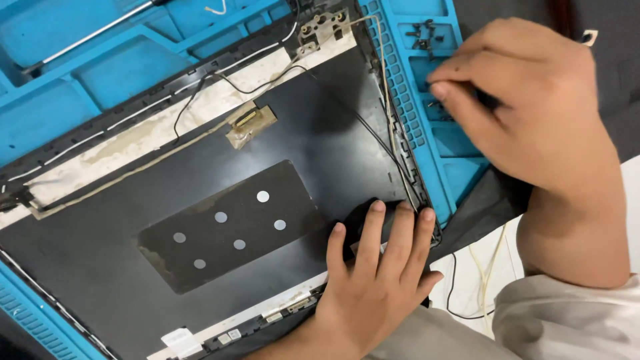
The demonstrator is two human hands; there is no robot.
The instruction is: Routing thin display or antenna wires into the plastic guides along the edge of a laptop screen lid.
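1. Below, the left hand [373,280] lies flat, fingers spread, pressing the black laptop lid [200,200].
2. Right hand [527,107], fingers curled, pinches small screws [423,37] in the blue tray [427,127] beside the lid.

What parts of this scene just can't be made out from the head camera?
- Whatever the right hand picks at in the blue mat's compartment: its fingers cover it.
- The laptop lid shell's corner under the left hand.
- The shell's left and bottom ends: cut off by the frame.
- The tiny screws: too small to tell type.
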